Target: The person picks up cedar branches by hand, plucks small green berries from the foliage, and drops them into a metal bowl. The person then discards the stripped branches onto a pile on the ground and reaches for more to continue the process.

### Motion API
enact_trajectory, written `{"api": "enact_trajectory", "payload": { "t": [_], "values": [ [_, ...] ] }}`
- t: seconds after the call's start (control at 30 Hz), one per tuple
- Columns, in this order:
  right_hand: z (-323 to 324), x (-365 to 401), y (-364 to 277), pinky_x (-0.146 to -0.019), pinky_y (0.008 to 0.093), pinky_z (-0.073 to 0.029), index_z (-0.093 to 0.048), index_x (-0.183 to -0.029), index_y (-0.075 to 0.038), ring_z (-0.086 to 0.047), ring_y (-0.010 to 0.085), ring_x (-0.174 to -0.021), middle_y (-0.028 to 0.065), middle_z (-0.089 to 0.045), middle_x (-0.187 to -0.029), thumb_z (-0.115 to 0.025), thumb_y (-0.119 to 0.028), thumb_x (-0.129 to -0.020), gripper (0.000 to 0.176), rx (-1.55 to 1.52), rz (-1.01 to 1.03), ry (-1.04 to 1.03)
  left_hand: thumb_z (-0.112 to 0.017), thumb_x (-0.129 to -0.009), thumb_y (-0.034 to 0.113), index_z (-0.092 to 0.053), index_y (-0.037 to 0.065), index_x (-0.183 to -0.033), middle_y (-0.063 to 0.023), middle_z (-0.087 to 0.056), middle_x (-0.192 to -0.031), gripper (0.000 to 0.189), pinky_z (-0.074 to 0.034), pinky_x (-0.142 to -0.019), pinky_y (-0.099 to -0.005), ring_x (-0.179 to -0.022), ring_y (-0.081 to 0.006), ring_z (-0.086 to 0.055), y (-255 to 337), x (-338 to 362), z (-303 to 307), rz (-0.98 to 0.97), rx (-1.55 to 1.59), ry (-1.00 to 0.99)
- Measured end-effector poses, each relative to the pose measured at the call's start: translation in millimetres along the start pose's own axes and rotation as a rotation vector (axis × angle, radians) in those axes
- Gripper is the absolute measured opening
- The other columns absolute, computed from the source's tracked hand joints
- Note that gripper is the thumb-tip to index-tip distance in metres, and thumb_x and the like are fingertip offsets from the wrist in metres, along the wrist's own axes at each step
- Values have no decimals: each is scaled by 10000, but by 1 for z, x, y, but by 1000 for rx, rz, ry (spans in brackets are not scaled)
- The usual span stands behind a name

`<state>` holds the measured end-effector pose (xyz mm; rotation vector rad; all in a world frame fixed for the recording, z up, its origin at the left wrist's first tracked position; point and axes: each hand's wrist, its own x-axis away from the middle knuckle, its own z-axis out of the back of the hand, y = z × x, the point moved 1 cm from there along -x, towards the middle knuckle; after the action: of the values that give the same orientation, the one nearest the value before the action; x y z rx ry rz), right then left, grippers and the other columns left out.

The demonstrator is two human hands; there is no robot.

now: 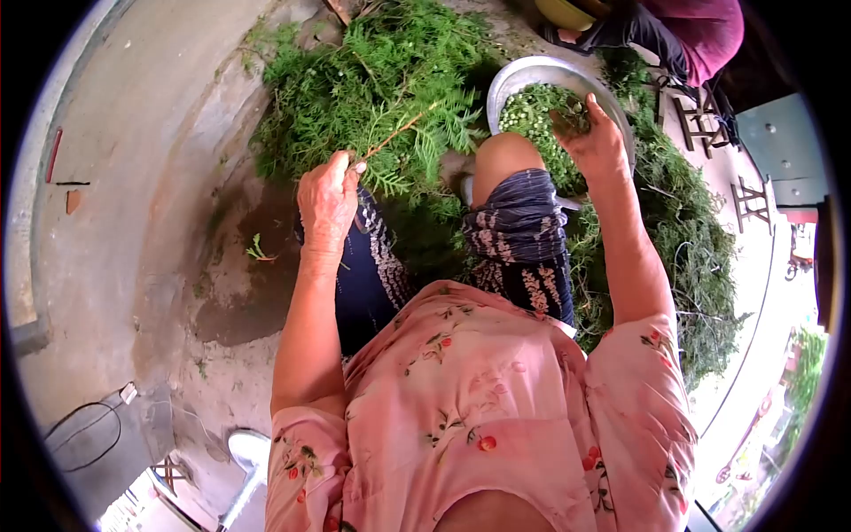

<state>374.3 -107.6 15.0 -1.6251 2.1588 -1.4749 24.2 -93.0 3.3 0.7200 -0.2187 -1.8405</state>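
Observation:
My left hand (328, 197) is closed round the stem of a leafy evergreen twig (394, 136), which slants up to the right. Beneath the twig spreads a large heap of cut green branches (372, 66). Over the right side of a round metal basin (517, 73) is my right hand (592, 142), its thumb and fingers apart. The hand seems to hold nothing, though its palm side is partly hidden. Small pale green cones or berries (532, 117) mixed with leaf bits lie in the basin, beside my bent knee.
More stripped-looking branches (665, 257) lie to the right of my legs. At the top right another person in a pink top (709, 31) sits near a yellowish bowl (565, 13). Small wooden stools (752, 204) stand at the right. A loose sprig (258, 249) lies on the concrete floor.

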Motion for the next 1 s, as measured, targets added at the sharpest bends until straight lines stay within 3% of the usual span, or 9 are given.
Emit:
{"api": "enact_trajectory", "payload": {
  "t": [0.13,0.23,0.3,0.43,0.5,0.63,0.77,0.9,1.0],
  "values": [
    [75,-89,-17,-618,417,-485,-514,-1037,-61,-569,311,-785,126,-530,-956,-512,-203,-882,210,77,76,115,-608,-775,151,-566,56,-829,-121,-568,-628,117,-421,-566,-412,-599,-313,-553,6,0,2,-49,-145,-40],
    [87,-73,-40,-658,292,-465,-609,-908,-28,-568,205,-758,111,-570,-903,-582,-84,-753,167,1986,910,57,-598,-775,140,-563,57,-810,-108,-574,-641,96,-425,-589,-409,-621,-296,-558,0,2,-2,-75,-150,-14],
    [101,-110,-44,-774,308,-448,-569,-1061,20,-579,282,-879,129,-602,-1022,-609,-126,-744,351,1270,666,188,-584,-803,190,-549,61,-793,-140,-552,-641,134,-415,-563,-421,-614,-339,-539,1,1,0,-49,-90,-33],
    [79,-97,-40,-667,317,-436,-587,-1001,20,-558,218,-721,125,-615,-810,-548,-100,-788,247,1050,734,494,-585,-799,181,-561,57,-792,-136,-557,-641,127,-416,-555,-411,-612,-324,-545,-1,0,-4,-66,-58,-35],
    [13,-37,-24,-653,291,-438,-608,-982,-2,-559,179,-709,127,-626,-813,-558,-85,-796,210,838,685,-58,-595,-741,73,-542,57,-754,-92,-586,-657,56,-409,-618,-397,-650,-281,-562,0,1,-6,-92,-81,-28],
    [-67,23,27,-796,242,-441,-610,-1005,-21,-585,169,-885,101,-637,-967,-606,-83,-791,223,1200,719,-455,-626,-753,140,-587,76,-802,-81,-578,-645,89,-403,-617,-388,-628,-273,-548,4,3,-5,-150,-129,-29],
    [-107,54,89,-999,372,-331,-536,-1144,-72,-449,267,-1150,131,-522,-1185,-597,-84,-780,369,1352,1261,-1023,-602,-733,107,-597,104,-786,-58,-581,-667,53,-384,-631,-357,-648,-234,-537,-2,6,-6,-267,-223,-33],
    [-108,54,124,-893,391,-390,-555,-1100,-54,-517,293,-1018,158,-551,-1083,-608,-102,-775,333,1473,940,-1184,-593,-723,98,-595,86,-757,-33,-572,-684,36,-373,-651,-339,-669,-220,-518,-4,6,-2,-281,-237,37],
    [-105,50,136,-654,364,-451,-604,-887,17,-592,251,-753,135,-581,-815,-632,-133,-765,196,1337,729,-1013,-657,-654,69,-573,105,-1012,-57,-559,-986,370,-345,-875,-391,-939,-237,-500,6,6,10,-200,-284,57]
  ]
}}
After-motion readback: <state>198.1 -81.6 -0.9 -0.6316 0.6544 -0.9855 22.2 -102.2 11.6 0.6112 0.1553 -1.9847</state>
